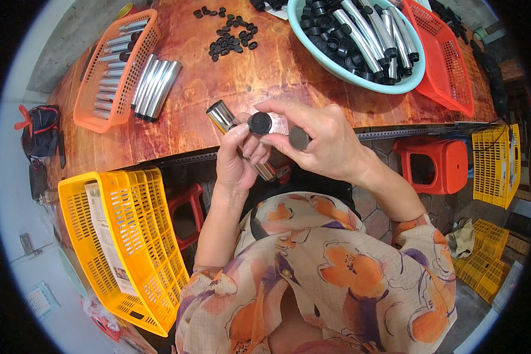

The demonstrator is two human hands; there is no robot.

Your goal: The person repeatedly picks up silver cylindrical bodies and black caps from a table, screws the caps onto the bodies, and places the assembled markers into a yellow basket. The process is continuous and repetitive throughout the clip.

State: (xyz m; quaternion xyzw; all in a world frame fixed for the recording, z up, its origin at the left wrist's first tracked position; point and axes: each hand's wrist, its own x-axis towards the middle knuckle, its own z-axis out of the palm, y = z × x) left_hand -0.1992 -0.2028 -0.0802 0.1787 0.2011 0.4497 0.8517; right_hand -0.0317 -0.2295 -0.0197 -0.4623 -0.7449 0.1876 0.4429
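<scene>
Just off the table's front edge, my left hand [237,156] is closed around a chrome tube [219,113], whose open upper end sticks out above the fingers and whose lower end [266,171] shows below them. My left thumb touches a round black cap [259,123]. My right hand [327,138] is closed on a short shiny piece [279,124] that meets this cap. A dark round disc [299,138] shows between the right thumb and palm; whether it belongs to the same piece, I cannot tell.
Loose black caps [233,36] lie scattered on the wooden table [218,79]. Several chrome tubes [156,88] rest beside an orange basket [124,97] of tubes at left. A light-blue basin [360,84] holds tubes and black parts, beside a red basket [445,71]. A yellow crate [135,236] stands near my left arm.
</scene>
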